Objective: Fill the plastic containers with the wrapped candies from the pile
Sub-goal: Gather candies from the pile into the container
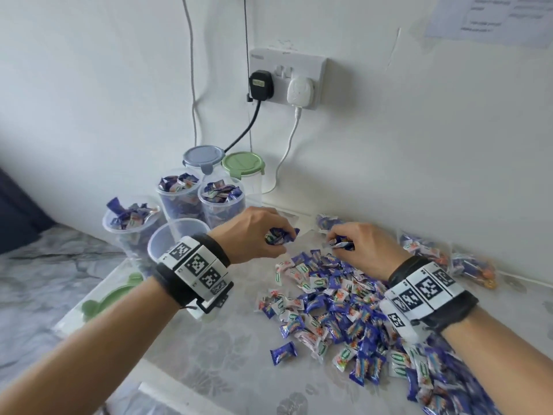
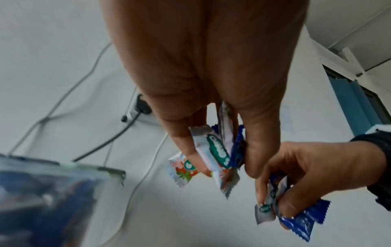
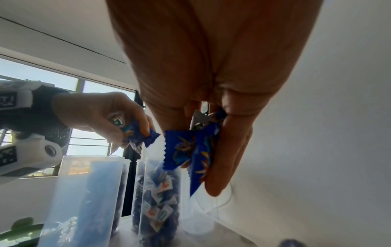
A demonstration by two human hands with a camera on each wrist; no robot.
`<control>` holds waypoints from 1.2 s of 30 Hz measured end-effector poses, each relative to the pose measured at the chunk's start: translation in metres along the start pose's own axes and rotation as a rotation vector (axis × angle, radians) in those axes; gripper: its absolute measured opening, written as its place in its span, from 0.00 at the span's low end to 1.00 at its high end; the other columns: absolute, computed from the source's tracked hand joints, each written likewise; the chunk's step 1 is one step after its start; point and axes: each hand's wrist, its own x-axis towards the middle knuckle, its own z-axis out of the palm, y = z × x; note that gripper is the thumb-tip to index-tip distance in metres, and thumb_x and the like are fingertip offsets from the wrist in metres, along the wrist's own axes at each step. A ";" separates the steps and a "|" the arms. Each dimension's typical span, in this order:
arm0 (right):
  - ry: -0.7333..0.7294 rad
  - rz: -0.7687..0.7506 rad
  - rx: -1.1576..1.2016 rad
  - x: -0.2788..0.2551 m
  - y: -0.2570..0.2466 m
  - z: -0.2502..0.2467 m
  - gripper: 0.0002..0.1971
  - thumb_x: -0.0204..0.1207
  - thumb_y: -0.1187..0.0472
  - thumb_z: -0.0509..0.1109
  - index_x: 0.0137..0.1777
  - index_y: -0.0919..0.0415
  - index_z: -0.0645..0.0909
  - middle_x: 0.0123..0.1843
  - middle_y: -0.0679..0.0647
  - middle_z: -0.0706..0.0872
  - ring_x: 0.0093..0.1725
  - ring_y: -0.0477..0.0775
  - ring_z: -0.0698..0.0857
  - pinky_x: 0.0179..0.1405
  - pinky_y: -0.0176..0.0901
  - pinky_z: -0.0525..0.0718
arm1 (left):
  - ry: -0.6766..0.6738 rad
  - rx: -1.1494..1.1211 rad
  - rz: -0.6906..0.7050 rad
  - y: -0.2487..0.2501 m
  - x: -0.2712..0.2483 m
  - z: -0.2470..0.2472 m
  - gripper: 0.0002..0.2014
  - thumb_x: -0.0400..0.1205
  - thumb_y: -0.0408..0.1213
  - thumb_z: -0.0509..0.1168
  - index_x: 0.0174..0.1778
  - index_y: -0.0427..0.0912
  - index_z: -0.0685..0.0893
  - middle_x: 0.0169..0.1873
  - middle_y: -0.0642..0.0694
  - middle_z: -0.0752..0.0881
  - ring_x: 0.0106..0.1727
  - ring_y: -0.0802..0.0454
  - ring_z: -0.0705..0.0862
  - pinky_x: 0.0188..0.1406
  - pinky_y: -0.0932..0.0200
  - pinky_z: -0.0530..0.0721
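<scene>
A pile of wrapped candies, blue and white, spreads over the table's right half. Above its far edge my left hand grips a bunch of candies. Just to its right, my right hand grips a few more, mostly blue candies. Three open plastic containers heaped with candies stand at the back left. An empty container stands in front of them, partly hidden by my left wrist. In the right wrist view the empty container and a filled container stand below both hands.
Two closed containers with a grey lid and a green lid stand against the wall under a socket with cables. A loose green lid lies at the table's left edge. Clear bags of candies lie at the right.
</scene>
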 end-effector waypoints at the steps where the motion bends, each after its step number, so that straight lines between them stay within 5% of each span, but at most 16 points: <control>1: -0.001 -0.021 0.012 0.008 -0.007 0.000 0.05 0.77 0.64 0.72 0.50 0.58 0.86 0.44 0.48 0.87 0.38 0.41 0.79 0.37 0.21 0.72 | 0.028 0.013 -0.007 -0.003 -0.006 -0.011 0.12 0.76 0.37 0.75 0.55 0.45 0.90 0.48 0.49 0.86 0.44 0.57 0.81 0.47 0.79 0.74; 7: -0.016 -0.156 0.088 0.054 -0.046 0.007 0.04 0.75 0.65 0.73 0.48 0.59 0.87 0.42 0.49 0.88 0.39 0.46 0.83 0.38 0.24 0.74 | 0.176 0.090 -0.096 -0.034 -0.053 -0.059 0.11 0.75 0.37 0.77 0.53 0.48 0.91 0.46 0.52 0.88 0.46 0.57 0.82 0.49 0.76 0.73; 16: -0.037 -0.279 0.084 0.090 -0.082 0.022 0.06 0.72 0.68 0.74 0.47 0.58 0.88 0.39 0.43 0.85 0.36 0.43 0.80 0.38 0.20 0.71 | 0.137 0.095 -0.323 -0.078 -0.102 -0.056 0.12 0.76 0.40 0.75 0.55 0.54 0.90 0.47 0.54 0.86 0.48 0.55 0.83 0.52 0.66 0.77; 19: -0.035 -0.297 0.074 0.096 -0.086 0.027 0.06 0.72 0.68 0.74 0.46 0.59 0.87 0.37 0.44 0.85 0.33 0.39 0.78 0.37 0.21 0.71 | 0.133 0.103 -0.322 -0.086 -0.106 -0.050 0.13 0.76 0.39 0.76 0.56 0.50 0.90 0.47 0.53 0.85 0.48 0.54 0.81 0.49 0.76 0.71; 23: -0.057 -0.295 0.065 0.099 -0.089 0.031 0.05 0.73 0.67 0.74 0.47 0.59 0.87 0.37 0.43 0.83 0.33 0.33 0.77 0.36 0.21 0.71 | 0.133 0.054 -0.268 -0.089 -0.106 -0.047 0.13 0.76 0.39 0.77 0.56 0.46 0.90 0.49 0.51 0.86 0.47 0.52 0.82 0.50 0.59 0.82; 27: -0.054 -0.295 0.068 0.100 -0.090 0.032 0.06 0.72 0.66 0.75 0.47 0.57 0.87 0.37 0.43 0.83 0.33 0.32 0.77 0.36 0.21 0.71 | 0.127 0.034 -0.214 -0.091 -0.105 -0.044 0.14 0.77 0.39 0.76 0.59 0.50 0.89 0.53 0.53 0.88 0.48 0.58 0.83 0.48 0.66 0.82; 30: -0.061 -0.303 0.066 0.101 -0.093 0.032 0.06 0.73 0.66 0.74 0.47 0.57 0.87 0.37 0.44 0.84 0.34 0.33 0.77 0.36 0.22 0.71 | 0.146 0.039 -0.196 -0.094 -0.107 -0.041 0.15 0.77 0.49 0.73 0.59 0.51 0.88 0.53 0.54 0.88 0.48 0.61 0.81 0.48 0.72 0.76; 33: -0.061 -0.315 0.069 0.101 -0.098 0.031 0.06 0.73 0.67 0.74 0.47 0.58 0.87 0.38 0.44 0.84 0.34 0.33 0.78 0.37 0.22 0.71 | 0.227 0.069 -0.202 -0.096 -0.114 -0.036 0.22 0.76 0.61 0.64 0.57 0.51 0.89 0.55 0.54 0.87 0.51 0.58 0.82 0.52 0.62 0.80; 36: -0.043 -0.338 0.070 0.101 -0.107 0.028 0.06 0.73 0.68 0.73 0.47 0.59 0.87 0.38 0.45 0.85 0.35 0.35 0.79 0.38 0.23 0.72 | 0.373 0.068 -0.245 -0.097 -0.127 -0.031 0.22 0.75 0.64 0.66 0.58 0.55 0.88 0.65 0.53 0.83 0.65 0.55 0.80 0.67 0.53 0.77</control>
